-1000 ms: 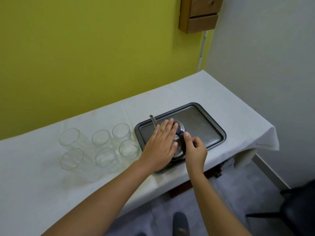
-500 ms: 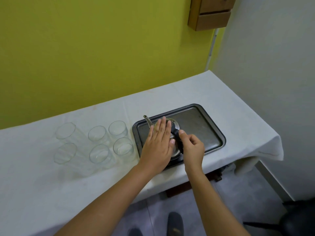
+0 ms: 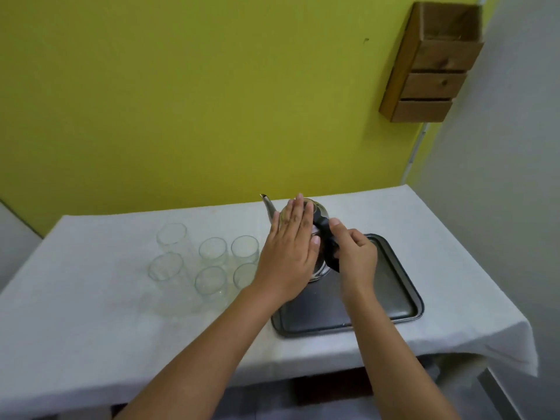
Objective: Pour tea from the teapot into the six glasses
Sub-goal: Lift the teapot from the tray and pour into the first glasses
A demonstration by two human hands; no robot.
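A shiny metal teapot (image 3: 319, 212) with a thin spout pointing up and left is lifted above the dark tray (image 3: 397, 301). My right hand (image 3: 356, 257) is closed around its black handle. My left hand (image 3: 292, 253) lies flat, fingers together, against the lid and left side of the pot. Several clear glasses (image 3: 212, 251) stand in two rows on the white cloth, left of the tray; all look empty. The nearest glass (image 3: 244, 274) is partly hidden behind my left wrist.
The table (image 3: 91, 328) is covered by a white cloth and stands against a yellow-green wall. A wooden drawer box (image 3: 430, 68) hangs on the wall at upper right. A grey wall runs along the right. The table's front edge is near my forearms.
The teapot has come up off the tray, held by both hands. The camera has tilted upward, so the table sits lower in view.
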